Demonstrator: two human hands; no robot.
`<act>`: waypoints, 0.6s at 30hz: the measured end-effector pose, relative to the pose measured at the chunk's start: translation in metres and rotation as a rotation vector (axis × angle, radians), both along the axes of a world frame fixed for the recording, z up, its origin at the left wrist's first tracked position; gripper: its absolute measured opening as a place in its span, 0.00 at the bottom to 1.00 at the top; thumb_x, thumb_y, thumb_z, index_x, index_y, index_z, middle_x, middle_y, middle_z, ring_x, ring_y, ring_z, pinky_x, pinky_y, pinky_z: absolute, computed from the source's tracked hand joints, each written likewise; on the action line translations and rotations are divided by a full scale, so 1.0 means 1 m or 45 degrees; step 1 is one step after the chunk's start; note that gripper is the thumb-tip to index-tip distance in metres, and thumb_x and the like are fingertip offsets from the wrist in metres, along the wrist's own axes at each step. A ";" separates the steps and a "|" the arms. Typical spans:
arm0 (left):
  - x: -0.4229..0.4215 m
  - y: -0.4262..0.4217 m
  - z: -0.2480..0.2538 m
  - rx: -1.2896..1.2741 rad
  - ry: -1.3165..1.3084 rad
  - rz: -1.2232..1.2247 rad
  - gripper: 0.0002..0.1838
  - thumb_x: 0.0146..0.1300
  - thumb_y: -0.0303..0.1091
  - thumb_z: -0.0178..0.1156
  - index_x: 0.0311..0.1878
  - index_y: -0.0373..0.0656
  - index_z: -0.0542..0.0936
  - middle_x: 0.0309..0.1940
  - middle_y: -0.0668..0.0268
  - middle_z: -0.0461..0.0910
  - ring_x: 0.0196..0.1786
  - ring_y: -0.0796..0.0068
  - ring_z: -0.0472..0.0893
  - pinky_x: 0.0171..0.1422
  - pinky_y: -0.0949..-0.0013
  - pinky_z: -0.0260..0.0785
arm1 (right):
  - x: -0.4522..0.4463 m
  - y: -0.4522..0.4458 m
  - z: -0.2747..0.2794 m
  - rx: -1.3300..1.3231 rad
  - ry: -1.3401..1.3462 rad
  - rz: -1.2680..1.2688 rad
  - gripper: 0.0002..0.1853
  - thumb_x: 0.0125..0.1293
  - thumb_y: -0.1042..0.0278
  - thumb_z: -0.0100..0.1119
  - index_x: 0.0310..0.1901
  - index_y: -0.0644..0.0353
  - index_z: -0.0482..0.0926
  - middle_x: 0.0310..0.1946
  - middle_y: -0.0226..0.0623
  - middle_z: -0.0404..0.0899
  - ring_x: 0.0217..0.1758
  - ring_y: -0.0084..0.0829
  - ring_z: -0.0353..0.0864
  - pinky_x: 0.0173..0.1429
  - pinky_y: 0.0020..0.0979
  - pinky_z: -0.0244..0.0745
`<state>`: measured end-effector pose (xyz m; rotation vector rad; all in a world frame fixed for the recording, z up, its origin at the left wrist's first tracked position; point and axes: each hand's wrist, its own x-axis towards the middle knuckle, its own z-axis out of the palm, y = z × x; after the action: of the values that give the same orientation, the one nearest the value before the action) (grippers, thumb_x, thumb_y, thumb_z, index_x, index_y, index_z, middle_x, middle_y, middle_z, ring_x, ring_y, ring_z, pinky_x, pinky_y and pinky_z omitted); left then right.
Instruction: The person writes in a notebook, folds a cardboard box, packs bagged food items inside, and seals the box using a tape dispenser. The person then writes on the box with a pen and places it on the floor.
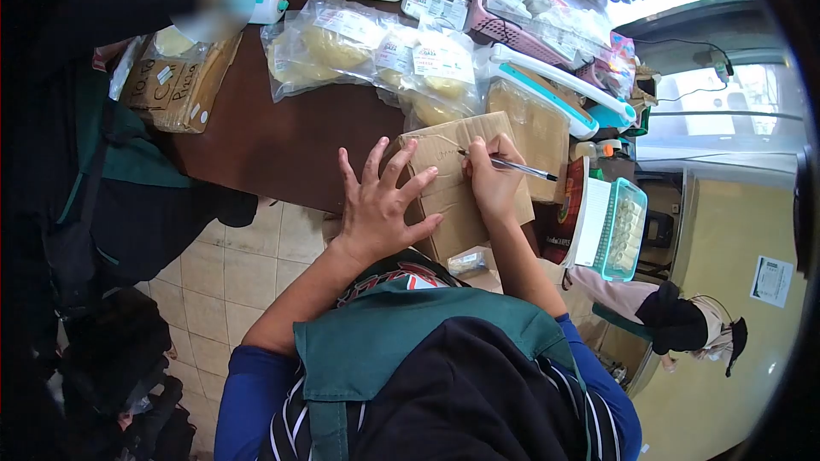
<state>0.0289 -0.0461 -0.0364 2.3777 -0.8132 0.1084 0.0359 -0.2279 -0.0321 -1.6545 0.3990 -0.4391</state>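
Observation:
A brown cardboard piece (453, 196) lies at the table's near edge, with faint handwriting on its upper part. My right hand (495, 179) is closed around a pen (530, 171), whose tip is at the cardboard beside the writing. My left hand (378, 201) has its fingers spread, the fingertips at the cardboard's left edge, and holds nothing. Just beyond the cardboard are clear bags with yellowish contents and white labels (440, 58).
A dark brown table (248, 132) carries a cardboard box (184, 90) at left, a pink basket (521, 17), a white-and-teal sealer (555, 90) and a teal basket (623, 226) at right. A co-worker (94, 119) stands at left; another person (683, 320) is at right.

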 end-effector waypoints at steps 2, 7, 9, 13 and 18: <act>-0.001 -0.001 0.001 0.004 0.006 0.004 0.30 0.45 0.57 0.64 0.55 0.65 0.74 0.66 0.66 0.59 0.70 0.55 0.53 0.67 0.29 0.28 | 0.001 -0.004 -0.007 -0.102 -0.008 0.004 0.17 0.59 0.79 0.55 0.18 0.61 0.59 0.15 0.28 0.61 0.17 0.17 0.65 0.20 0.23 0.60; 0.000 -0.001 0.000 0.001 -0.005 0.004 0.30 0.45 0.57 0.64 0.55 0.65 0.74 0.66 0.65 0.59 0.70 0.55 0.53 0.67 0.29 0.28 | -0.001 -0.008 -0.011 -0.399 -0.058 -0.032 0.19 0.58 0.79 0.56 0.17 0.61 0.57 0.15 0.29 0.59 0.17 0.17 0.65 0.21 0.24 0.59; 0.000 -0.001 0.000 -0.003 -0.004 0.002 0.30 0.45 0.57 0.64 0.55 0.65 0.74 0.66 0.65 0.59 0.70 0.55 0.53 0.67 0.29 0.29 | 0.000 -0.003 -0.006 -0.174 -0.043 -0.063 0.18 0.58 0.79 0.55 0.17 0.61 0.57 0.15 0.29 0.58 0.17 0.17 0.64 0.21 0.24 0.59; 0.000 -0.002 -0.001 -0.006 -0.002 0.004 0.29 0.45 0.58 0.63 0.54 0.64 0.75 0.66 0.66 0.59 0.70 0.56 0.53 0.66 0.28 0.28 | -0.001 -0.012 -0.011 -0.494 -0.088 0.000 0.16 0.60 0.77 0.54 0.18 0.59 0.62 0.13 0.30 0.68 0.17 0.18 0.70 0.21 0.21 0.64; 0.000 0.000 0.002 0.002 0.007 0.005 0.29 0.46 0.59 0.62 0.53 0.64 0.76 0.66 0.66 0.59 0.70 0.56 0.52 0.66 0.27 0.27 | 0.002 -0.020 0.002 -0.127 -0.039 -0.054 0.15 0.61 0.77 0.54 0.19 0.58 0.63 0.13 0.29 0.67 0.16 0.18 0.69 0.20 0.21 0.63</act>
<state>0.0293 -0.0458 -0.0349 2.3802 -0.8068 0.1027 0.0377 -0.2475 -0.0303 -1.7364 0.3951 -0.5224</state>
